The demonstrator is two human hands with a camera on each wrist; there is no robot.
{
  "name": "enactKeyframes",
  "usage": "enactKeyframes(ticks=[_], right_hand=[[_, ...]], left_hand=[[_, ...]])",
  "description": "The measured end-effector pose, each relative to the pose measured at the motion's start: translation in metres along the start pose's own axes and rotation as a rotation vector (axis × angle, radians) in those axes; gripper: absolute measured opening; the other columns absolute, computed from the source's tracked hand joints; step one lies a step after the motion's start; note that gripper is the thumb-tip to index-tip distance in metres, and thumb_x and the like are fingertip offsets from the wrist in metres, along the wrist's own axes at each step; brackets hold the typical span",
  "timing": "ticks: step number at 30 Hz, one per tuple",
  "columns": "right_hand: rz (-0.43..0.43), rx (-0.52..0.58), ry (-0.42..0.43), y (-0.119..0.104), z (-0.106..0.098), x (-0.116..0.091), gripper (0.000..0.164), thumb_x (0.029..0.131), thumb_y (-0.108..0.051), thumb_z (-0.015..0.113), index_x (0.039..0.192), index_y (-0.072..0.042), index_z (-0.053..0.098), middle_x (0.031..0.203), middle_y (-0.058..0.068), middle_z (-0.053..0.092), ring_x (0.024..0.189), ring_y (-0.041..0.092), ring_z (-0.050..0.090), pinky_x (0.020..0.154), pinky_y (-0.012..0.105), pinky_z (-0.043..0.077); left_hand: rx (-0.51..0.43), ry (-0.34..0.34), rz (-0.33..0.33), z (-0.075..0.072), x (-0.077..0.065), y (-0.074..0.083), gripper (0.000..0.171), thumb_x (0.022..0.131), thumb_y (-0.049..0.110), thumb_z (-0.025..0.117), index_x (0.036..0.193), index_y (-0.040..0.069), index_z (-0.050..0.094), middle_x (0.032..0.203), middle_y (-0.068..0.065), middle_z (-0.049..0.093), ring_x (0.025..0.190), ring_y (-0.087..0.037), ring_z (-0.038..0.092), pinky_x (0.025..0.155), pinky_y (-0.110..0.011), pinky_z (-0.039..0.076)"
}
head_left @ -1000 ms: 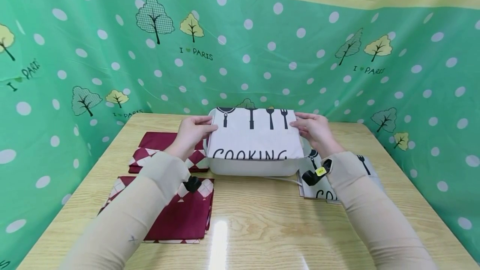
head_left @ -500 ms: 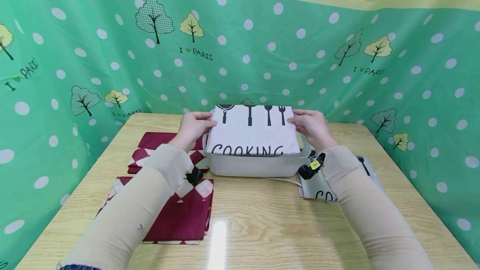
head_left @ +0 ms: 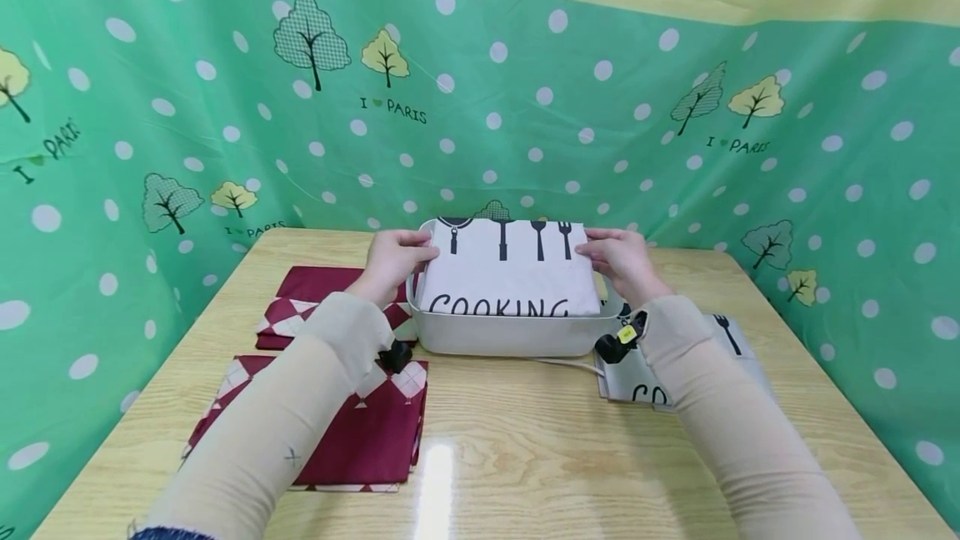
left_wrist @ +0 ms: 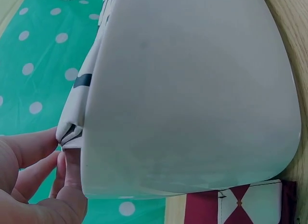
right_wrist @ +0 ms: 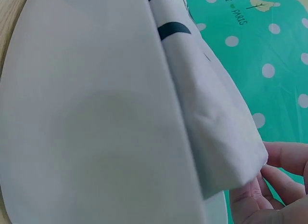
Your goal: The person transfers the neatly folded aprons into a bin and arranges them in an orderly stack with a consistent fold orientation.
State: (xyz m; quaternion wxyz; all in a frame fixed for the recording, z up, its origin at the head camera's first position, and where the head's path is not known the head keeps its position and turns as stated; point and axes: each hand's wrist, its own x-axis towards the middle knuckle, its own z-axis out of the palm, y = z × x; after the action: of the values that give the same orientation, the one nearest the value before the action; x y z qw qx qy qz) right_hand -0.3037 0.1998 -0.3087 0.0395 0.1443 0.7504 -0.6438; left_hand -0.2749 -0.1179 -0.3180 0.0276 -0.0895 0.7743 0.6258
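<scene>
I see left hand (head_left: 392, 263), right hand (head_left: 624, 261) both pinching white cloth (head_left: 510, 280) (the COOKING one), at mouth of bin (head_left: 506, 336), toward far edge of table (head_left: 517, 440)

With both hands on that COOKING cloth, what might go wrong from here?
Two risks, as I judge it. The white cloth slants behind the front rim of the bin, so it may bunch up if lowered at that angle. Also, the left hand and right hand pinch only its sides; the left wrist view shows layered folds at the edge, which might slip open if the pinch loosens.
</scene>
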Motion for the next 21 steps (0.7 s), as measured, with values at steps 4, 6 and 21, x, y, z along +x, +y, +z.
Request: enactKeyframes(ticks=[4,6,21], right_hand=[[-0.001,-0.001,0.006,0.003,-0.0004,0.0004,0.054,0.091,-0.002,0.066,0.142,-0.012,0.053,0.146,0.009,0.053,0.089,0.008,0.061,0.078,0.015,0.055],[-0.005,-0.006,0.004,0.0035,0.0001,0.0004,0.054,0.091,-0.002,0.065,0.143,-0.012,0.053,0.147,0.01,0.053,0.089,0.008,0.062,0.079,0.016,0.055],[-0.02,-0.018,0.0,0.0087,0.0032,0.0016,0.057,0.092,0.0,0.063,0.145,-0.011,0.048,0.148,0.011,0.051,0.112,0.018,0.06,0.099,0.026,0.051]], left_hand=[[0.004,-0.001,0.006,0.0013,-0.0003,-0.001,0.045,0.095,0.012,0.066,0.138,0.009,0.057,0.133,-0.014,0.062,0.12,-0.029,0.063,0.107,-0.038,0.047],[0.01,0.0,0.007,0.0018,-0.0002,-0.0018,0.045,0.095,0.013,0.066,0.139,0.008,0.057,0.133,-0.015,0.062,0.12,-0.029,0.063,0.107,-0.038,0.047],[0.066,0.018,0.012,0.0049,-0.0002,-0.0018,0.039,0.096,0.013,0.065,0.134,0.006,0.061,0.134,-0.015,0.061,0.117,-0.031,0.065,0.105,-0.04,0.05]])
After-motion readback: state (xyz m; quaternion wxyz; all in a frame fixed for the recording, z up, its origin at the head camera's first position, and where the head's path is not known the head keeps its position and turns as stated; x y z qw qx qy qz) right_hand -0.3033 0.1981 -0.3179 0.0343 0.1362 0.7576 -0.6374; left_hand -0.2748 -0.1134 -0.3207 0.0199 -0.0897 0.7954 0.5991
